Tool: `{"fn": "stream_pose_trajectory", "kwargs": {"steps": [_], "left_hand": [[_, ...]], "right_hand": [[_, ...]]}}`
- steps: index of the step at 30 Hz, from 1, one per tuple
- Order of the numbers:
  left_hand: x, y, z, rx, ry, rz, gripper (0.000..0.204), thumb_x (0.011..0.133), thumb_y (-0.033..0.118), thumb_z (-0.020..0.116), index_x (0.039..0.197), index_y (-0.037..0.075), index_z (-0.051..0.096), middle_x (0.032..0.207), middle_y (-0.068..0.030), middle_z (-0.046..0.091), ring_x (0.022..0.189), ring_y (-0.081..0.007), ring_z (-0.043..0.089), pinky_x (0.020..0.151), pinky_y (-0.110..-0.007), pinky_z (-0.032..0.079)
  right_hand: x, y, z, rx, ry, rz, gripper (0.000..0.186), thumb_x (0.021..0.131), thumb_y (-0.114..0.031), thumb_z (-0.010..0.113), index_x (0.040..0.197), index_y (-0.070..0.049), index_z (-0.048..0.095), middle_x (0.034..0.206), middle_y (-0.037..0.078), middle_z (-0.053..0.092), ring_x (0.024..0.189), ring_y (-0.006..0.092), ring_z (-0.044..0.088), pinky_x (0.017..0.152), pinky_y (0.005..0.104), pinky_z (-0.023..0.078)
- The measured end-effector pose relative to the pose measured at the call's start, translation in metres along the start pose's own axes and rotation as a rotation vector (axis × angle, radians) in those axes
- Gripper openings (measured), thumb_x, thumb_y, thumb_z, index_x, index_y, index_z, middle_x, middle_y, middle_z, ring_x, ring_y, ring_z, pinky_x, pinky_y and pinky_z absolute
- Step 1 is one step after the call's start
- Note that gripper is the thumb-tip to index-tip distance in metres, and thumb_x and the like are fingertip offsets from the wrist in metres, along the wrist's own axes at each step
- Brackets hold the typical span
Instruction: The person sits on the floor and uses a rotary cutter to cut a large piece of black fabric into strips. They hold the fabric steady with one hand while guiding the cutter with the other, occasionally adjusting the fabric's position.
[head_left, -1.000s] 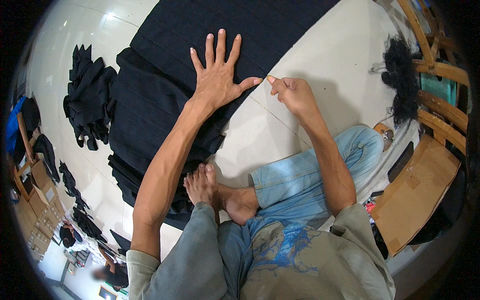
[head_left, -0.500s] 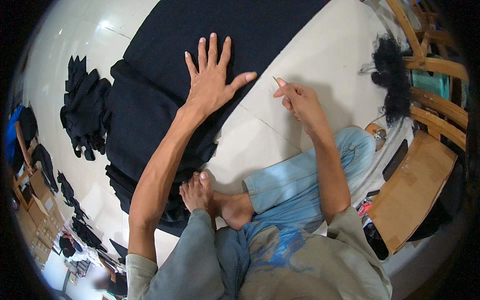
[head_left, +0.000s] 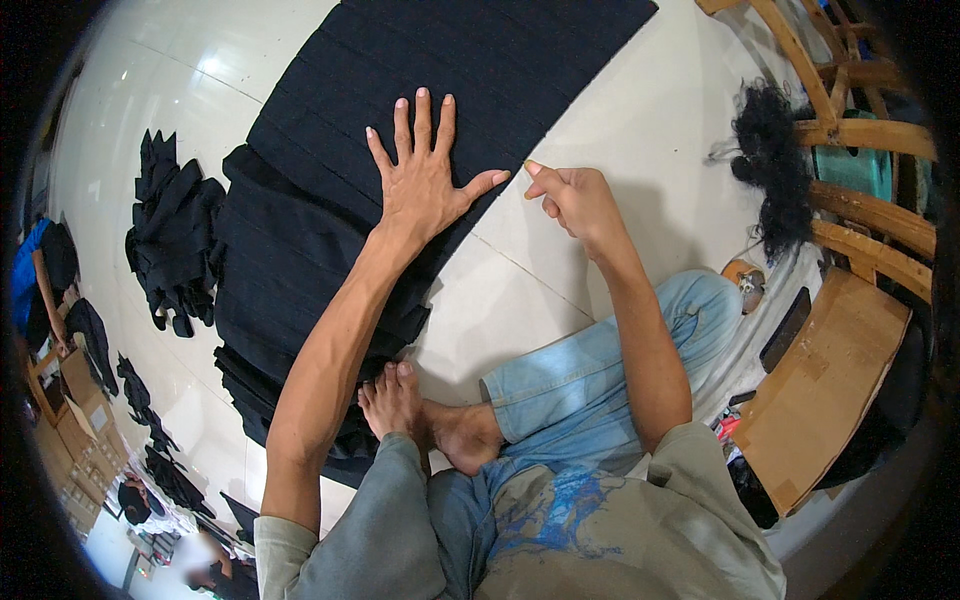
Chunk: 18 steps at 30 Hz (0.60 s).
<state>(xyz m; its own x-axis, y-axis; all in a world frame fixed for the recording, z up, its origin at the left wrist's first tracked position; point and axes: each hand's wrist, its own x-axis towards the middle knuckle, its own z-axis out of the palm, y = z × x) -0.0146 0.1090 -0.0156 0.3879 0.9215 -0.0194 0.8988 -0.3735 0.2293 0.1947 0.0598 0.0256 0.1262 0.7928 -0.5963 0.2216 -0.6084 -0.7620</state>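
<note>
Black fabric [head_left: 330, 130] with faint parallel lines across it lies spread over the pale tiled floor, its near part bunched in folds. My left hand [head_left: 425, 190] rests flat on it with fingers spread, the thumb reaching toward the fabric's right edge. Just beyond that edge is my right hand [head_left: 570, 200], closed in a pinch, thumb and fingertip up against the border. A small thin pointed tool sticks out of this pinch in the earlier picture; now the fingers mostly hide it, and its exact kind cannot be made out.
Black fabric pieces [head_left: 175, 230] lie heaped at the left. Right of me are a tangle of black threads [head_left: 770, 170], a wooden frame [head_left: 870, 135], a cardboard sheet [head_left: 825, 390] and a dark phone-like slab [head_left: 787, 330]. A person [head_left: 225, 575] is at the far lower left.
My right hand has moved left, up to the fabric's edge, from a short gap away. My left hand stays flat on the fabric, and the whole view has shifted slightly.
</note>
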Motion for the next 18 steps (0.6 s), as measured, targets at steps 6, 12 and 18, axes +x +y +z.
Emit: {"fn": "stream_pose_trajectory", "kwargs": {"steps": [6,12,18], "left_hand": [[-0.0001,-0.0003,0.0022,-0.003,0.017,0.004,0.12,0.074,0.089,0.05,0.159,0.01,0.02,0.166,-0.019,0.005,0.153,-0.0387,-0.005,0.113,-0.073,-0.006],[0.0008,0.0,0.0005,-0.036,0.012,0.005,0.117,0.075,0.087,0.05,0.158,0.01,0.022,0.166,-0.0196,0.006,0.153,-0.0386,-0.005,0.112,-0.073,-0.006],[-0.0002,-0.0013,0.0034,-0.018,0.045,0.019,0.117,0.076,0.087,0.05,0.158,0.009,0.023,0.165,-0.0213,0.007,0.153,-0.0399,-0.003,0.112,-0.074,-0.005]], "right_hand": [[0.0013,0.0,-0.0016,-0.108,0.005,-0.012,0.052,0.091,-0.048,0.064,0.079,0.002,0.073,0.053,0.004,0.05,0.049,0.0138,0.047,0.048,0.0316,0.032],[0.0037,0.0049,-0.0002,-0.161,0.027,-0.032,0.056,0.091,-0.05,0.063,0.079,0.003,0.075,0.055,0.008,0.054,0.054,0.0191,0.054,0.053,0.0362,0.04],[0.004,0.005,0.0,-0.15,0.021,-0.032,0.054,0.091,-0.049,0.063,0.078,0.003,0.074,0.056,0.008,0.054,0.054,0.0187,0.053,0.052,0.0361,0.04]]}}
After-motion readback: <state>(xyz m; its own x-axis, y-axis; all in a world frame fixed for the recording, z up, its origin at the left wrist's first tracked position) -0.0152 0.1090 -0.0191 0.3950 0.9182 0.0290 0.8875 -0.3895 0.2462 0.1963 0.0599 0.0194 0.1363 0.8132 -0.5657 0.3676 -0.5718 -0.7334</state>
